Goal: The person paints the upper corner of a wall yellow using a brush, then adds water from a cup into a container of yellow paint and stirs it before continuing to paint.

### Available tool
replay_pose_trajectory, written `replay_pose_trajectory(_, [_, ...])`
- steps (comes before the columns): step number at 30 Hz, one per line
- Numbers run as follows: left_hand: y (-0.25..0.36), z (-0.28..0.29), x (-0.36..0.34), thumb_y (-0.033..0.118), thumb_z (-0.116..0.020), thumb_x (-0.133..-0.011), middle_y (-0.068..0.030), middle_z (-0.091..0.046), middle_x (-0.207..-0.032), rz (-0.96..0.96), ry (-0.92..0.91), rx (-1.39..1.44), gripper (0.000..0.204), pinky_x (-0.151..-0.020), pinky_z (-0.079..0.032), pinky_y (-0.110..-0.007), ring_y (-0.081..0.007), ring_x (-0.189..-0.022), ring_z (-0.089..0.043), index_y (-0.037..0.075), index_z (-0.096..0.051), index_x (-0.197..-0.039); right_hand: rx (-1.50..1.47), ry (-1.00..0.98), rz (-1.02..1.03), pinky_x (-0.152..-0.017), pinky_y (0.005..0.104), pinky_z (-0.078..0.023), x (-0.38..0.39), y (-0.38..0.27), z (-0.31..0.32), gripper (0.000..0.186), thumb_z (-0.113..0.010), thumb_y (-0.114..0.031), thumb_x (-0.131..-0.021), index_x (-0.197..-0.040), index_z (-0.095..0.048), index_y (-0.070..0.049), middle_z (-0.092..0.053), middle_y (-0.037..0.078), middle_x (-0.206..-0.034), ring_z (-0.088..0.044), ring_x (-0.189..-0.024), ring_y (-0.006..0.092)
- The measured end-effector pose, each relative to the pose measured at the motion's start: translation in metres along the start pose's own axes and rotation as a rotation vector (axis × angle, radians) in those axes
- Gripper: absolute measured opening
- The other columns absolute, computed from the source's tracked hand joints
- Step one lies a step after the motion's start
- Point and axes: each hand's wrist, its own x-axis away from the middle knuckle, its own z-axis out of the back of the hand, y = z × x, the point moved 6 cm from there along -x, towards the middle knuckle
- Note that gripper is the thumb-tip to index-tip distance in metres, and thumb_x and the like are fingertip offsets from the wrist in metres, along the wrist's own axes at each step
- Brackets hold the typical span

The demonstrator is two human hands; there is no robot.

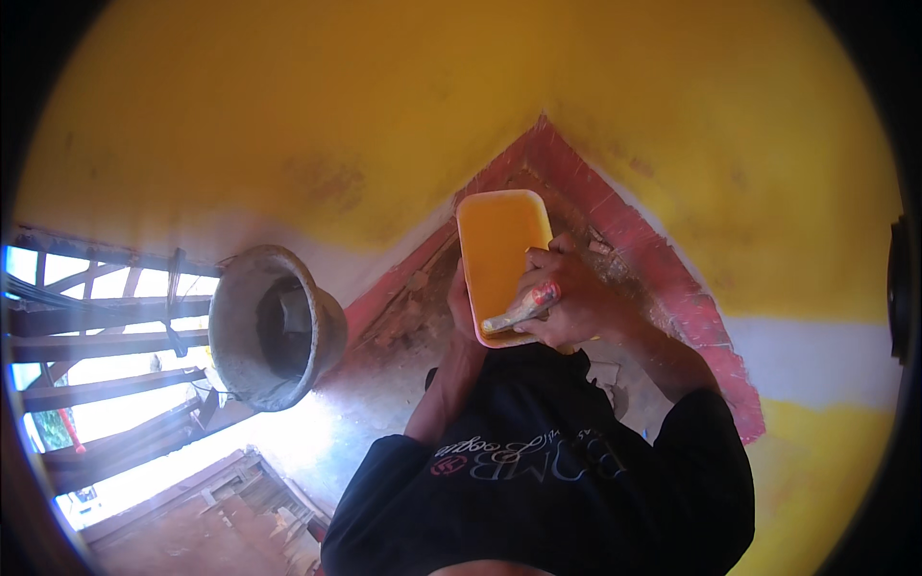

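Note:
A shallow rectangular tray point(497, 226) with a pale rim and a yellow-orange inside is held in front of my chest. My left hand point(463, 305) grips its left side, the fingers mostly hidden beneath it. Over the tray's lower right part, my right hand point(573, 302) is closed round what looks like a paintbrush point(523, 309), with a pale shaft and red marking. The brush slants down to the left, its lower end at the tray's near edge. Whether its tip touches the tray's inside I cannot tell.
Ahead, yellow-painted walls point(384, 115) meet at a corner with a red tiled base strip point(663, 226). A grey, stained bucket point(261, 326) stands to the left, beside a slatted wooden opening point(115, 317) with bright light. Debris point(408, 322) lies along the wall's foot.

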Motion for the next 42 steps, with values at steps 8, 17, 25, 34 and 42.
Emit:
replay_pose_trajectory(8, [0.003, 0.000, -0.014, 0.036, -0.035, -0.099, -0.0138, -0.057, -0.123, -0.048, 0.020, 0.061, 0.046, -0.097, -0.045, -0.040, -0.0264, -0.109, -0.058, 0.003, -0.047, -0.129, 0.003, 0.185, -0.059, -0.088, 0.0414, -0.037, -0.020, 0.004, 0.019, 0.029, -0.079, -0.016, -0.062, -0.088, -0.069, -0.010, -0.065, 0.008, -0.089, -0.058, -0.095, 0.0235])
replay_pose_trajectory(17, [0.001, 0.004, -0.022, 0.033, -0.033, -0.100, -0.0075, -0.062, -0.108, -0.071, -0.175, -0.021, 0.040, -0.084, -0.051, -0.032, -0.0195, -0.096, -0.062, 0.006, -0.051, -0.123, 0.129, 0.368, -0.068, -0.081, 0.0440, -0.047, -0.046, 0.033, 0.025, 0.024, -0.072, -0.023, -0.070, -0.087, -0.067, -0.008, -0.067, 0.011, -0.089, -0.063, -0.088, 0.0314])
replay_pose_trajectory(25, [0.000, -0.006, -0.023, 0.033, -0.034, -0.101, -0.0060, -0.062, -0.107, -0.054, -0.054, -0.032, 0.038, -0.083, -0.051, -0.032, -0.0185, -0.095, -0.062, 0.006, -0.051, -0.121, 0.206, 0.453, -0.107, -0.083, 0.0444, -0.043, -0.052, 0.036, 0.042, 0.019, -0.071, -0.023, -0.069, -0.080, -0.066, -0.008, -0.066, 0.011, -0.077, -0.061, -0.078, 0.0301])
replay_pose_trajectory(34, [0.009, 0.004, -0.031, 0.035, -0.033, -0.100, -0.0117, -0.057, -0.123, -0.048, -0.051, -0.088, 0.045, -0.095, -0.047, -0.038, -0.0239, -0.109, -0.057, 0.004, -0.046, -0.130, 0.219, 0.316, -0.073, -0.076, 0.0383, -0.039, -0.022, 0.013, 0.029, 0.013, -0.073, -0.020, -0.070, -0.069, -0.065, -0.010, -0.063, 0.005, -0.065, -0.060, -0.068, 0.0233])
replay_pose_trajectory(42, [0.009, -0.002, -0.030, 0.037, -0.032, -0.101, -0.0136, -0.055, -0.126, 0.003, -0.057, 0.003, 0.046, -0.096, -0.046, -0.040, -0.0262, -0.111, -0.057, 0.004, -0.046, -0.130, 0.097, 0.147, -0.024, -0.078, 0.0354, -0.036, -0.010, 0.003, 0.020, 0.014, -0.076, -0.021, -0.068, -0.078, -0.071, -0.013, -0.066, 0.003, -0.070, -0.063, -0.071, 0.0200])
